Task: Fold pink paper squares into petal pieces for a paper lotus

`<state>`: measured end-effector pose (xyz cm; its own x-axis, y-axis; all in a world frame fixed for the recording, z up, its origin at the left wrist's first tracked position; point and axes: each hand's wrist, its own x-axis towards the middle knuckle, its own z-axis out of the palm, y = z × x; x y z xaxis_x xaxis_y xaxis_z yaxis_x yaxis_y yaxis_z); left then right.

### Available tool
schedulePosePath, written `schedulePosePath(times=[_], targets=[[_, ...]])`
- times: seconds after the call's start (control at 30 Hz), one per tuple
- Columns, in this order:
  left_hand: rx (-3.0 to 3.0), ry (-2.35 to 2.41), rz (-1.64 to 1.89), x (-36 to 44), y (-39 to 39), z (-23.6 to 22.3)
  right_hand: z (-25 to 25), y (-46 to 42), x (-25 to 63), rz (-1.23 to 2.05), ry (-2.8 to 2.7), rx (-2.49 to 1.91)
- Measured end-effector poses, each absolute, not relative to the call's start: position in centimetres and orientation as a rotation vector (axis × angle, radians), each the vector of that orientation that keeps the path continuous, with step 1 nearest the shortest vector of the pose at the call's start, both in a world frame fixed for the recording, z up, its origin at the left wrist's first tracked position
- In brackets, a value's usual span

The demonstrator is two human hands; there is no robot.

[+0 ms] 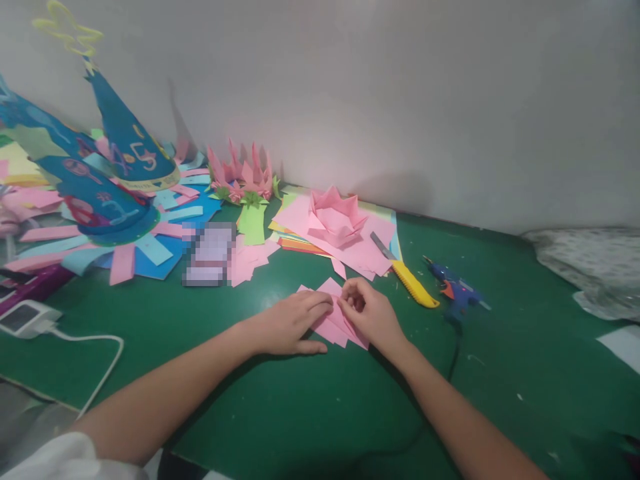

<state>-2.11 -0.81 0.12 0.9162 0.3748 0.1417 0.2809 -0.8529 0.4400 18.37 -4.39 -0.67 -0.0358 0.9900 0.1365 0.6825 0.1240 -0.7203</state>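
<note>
Folded pink paper (334, 329) lies on the green table in front of me, with corners sticking out on several sides. My left hand (293, 323) rests flat over its left part, fingers stretched out and the thumb apart on the table. At the paper's right side, my right hand (373, 317) has its thumb and forefinger pinched together on a fold near the middle. Behind both hands a pink folded paper flower (336, 220) sits on a stack of coloured sheets (295, 243).
A yellow-handled knife (415, 283) and a blue glue gun (460, 290) with a cord lie to the right. Blue cone hats (125, 133), a pink paper crown (245, 173), a blurred-out phone-like object (210, 253) and a white cable (117, 347) are on the left. Behind is a wall (450, 100).
</note>
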Motion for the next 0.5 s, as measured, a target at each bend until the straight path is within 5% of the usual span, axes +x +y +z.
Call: schedulePosePath(times=[0.5], targets=[[2.694, 0.522, 0.337, -1.97, -0.44, -0.04, -0.9, -4.49, 18.49, 0.566, -1.859, -1.549]])
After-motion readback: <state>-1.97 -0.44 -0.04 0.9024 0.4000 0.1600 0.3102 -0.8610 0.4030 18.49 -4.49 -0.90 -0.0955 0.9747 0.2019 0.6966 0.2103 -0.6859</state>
